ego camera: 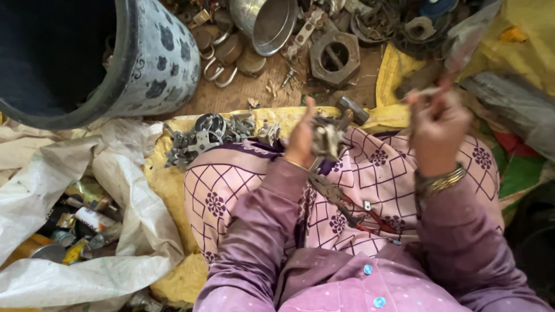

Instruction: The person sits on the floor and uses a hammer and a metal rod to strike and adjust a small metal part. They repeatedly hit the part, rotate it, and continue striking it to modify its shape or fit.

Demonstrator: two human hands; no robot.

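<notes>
Grey metal, dull and tarnished: the left hand (302, 138) holds a small metal fitting (326, 138) above the lap, its grip closed round the piece with the thumb raised. The fitting sits just above the knee, apparently lifted clear of the cloth so it can be worked on. Its long axis cannot be told; the piece is blurred.

The right hand (438, 130) is raised beside it, grip closed on a thin rod-like tool (425, 92) whose tip points left toward the fitting; the tool is blurred.

Pliers with red handles (347, 205) lie across the patterned lap, long axis running from upper left to lower right, jaws toward the left hand. A heap of metal scraps (208, 136) rests on the yellow sack (167, 179) beside the left knee. A large hexagonal nut (335, 56) and a spotted bucket (156, 58) stand further off.
</notes>
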